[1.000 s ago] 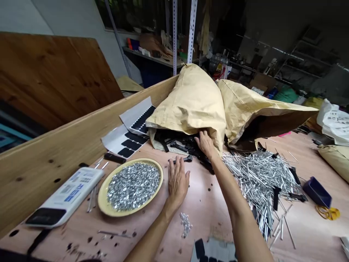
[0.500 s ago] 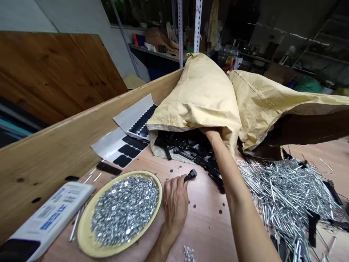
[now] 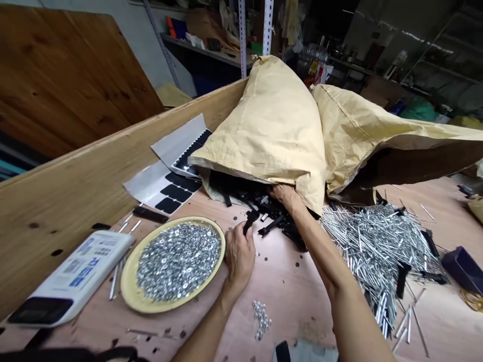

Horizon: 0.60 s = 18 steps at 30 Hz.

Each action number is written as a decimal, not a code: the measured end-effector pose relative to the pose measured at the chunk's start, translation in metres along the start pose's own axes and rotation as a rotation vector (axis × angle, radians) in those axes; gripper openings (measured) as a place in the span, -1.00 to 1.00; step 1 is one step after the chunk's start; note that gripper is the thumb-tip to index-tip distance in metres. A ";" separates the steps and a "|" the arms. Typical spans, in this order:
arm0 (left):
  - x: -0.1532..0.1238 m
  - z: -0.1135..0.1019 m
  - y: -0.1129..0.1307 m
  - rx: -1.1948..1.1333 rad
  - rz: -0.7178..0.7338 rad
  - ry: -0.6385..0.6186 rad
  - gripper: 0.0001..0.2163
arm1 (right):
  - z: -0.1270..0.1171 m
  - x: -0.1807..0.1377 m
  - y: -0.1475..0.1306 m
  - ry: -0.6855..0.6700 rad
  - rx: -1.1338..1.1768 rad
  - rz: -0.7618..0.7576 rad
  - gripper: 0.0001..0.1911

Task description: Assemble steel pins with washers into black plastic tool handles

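Note:
My left hand [image 3: 240, 254] is closed around a small black plastic part [image 3: 250, 220], whose blocky end sticks up past the thumb. It is just right of a cream dish [image 3: 130, 296] heaped with small silvery nuts or washers [image 3: 177, 261]. My right hand [image 3: 284, 194] reaches into the mouth of a full yellowish sack [image 3: 275, 125]; its fingertips are hidden under the sack's edge. Several more black plastic parts [image 3: 273, 225] spill from that mouth onto the table [image 3: 290, 291], below my right hand.
On the right lies a pile of thin metal rods [image 3: 377, 241], with a second sack [image 3: 350, 125] behind it. A white boxy device [image 3: 83, 271] and sheets of black stickers [image 3: 177, 193] lie on the left, along a wooden board [image 3: 94, 166]. Small nuts [image 3: 261, 319] lie near the front.
My right hand has drawn back slightly towards the sack's opening, so more of it shows. The black part in my left hand now points more upright. The view has shifted, showing more of the table's front.

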<state>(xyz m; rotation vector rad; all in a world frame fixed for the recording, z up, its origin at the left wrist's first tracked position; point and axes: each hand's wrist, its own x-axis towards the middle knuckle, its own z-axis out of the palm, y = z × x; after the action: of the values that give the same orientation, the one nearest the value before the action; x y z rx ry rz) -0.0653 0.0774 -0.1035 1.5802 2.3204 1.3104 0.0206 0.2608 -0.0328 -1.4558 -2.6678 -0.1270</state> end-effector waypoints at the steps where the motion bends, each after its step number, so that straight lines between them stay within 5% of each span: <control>1: 0.000 0.000 0.000 -0.022 -0.016 -0.007 -0.71 | -0.002 -0.010 -0.005 -0.025 -0.011 0.002 -0.79; 9: 0.000 -0.012 0.011 -0.215 -0.121 -0.090 -0.77 | -0.022 -0.087 -0.042 -0.142 -0.035 0.088 -0.68; 18: -0.035 -0.069 0.010 -0.346 -0.034 -0.138 -0.85 | -0.061 -0.166 -0.043 -0.231 -0.019 -0.021 -0.50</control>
<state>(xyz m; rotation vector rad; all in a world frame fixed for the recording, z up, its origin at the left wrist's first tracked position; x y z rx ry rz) -0.0730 0.0096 -0.0668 1.4619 1.9066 1.4483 0.0765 0.0924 0.0056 -1.5352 -2.8693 0.0160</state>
